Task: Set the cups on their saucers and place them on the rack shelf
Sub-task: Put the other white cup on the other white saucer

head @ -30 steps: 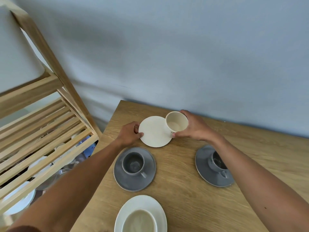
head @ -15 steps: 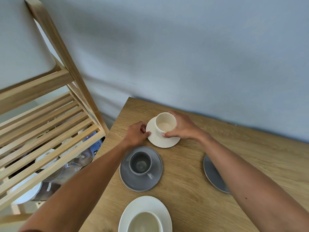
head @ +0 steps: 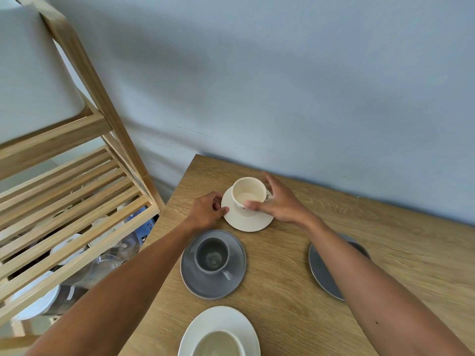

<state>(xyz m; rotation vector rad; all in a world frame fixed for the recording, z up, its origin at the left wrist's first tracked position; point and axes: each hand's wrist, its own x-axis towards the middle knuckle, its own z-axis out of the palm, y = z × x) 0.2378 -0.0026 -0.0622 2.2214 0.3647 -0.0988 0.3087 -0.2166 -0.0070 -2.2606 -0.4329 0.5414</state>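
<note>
A pale blue wall [head: 282,86] backs the scene, with a wooden table [head: 295,291] set against it. A slatted wooden rack [head: 77,196] stands at the left of the table, its upper shelf bare; dishes show dimly on a lower level through the slats. On the table, a cream saucer [head: 244,222] lies near the far edge with a cream cup [head: 248,195] standing upright on it. The right hand [head: 282,204] is cupped loosely around the cup, thumb at the near side, fingers curved behind it. The left hand [head: 207,211] pinches the saucer's left rim. Nearer, a grey cup [head: 212,256] sits on a grey saucer [head: 190,276]. A second grey saucer [head: 321,268] lies partly hidden under the right forearm. A white cup [head: 218,343] on a white saucer [head: 200,327] is cut off by the bottom edge.
</note>
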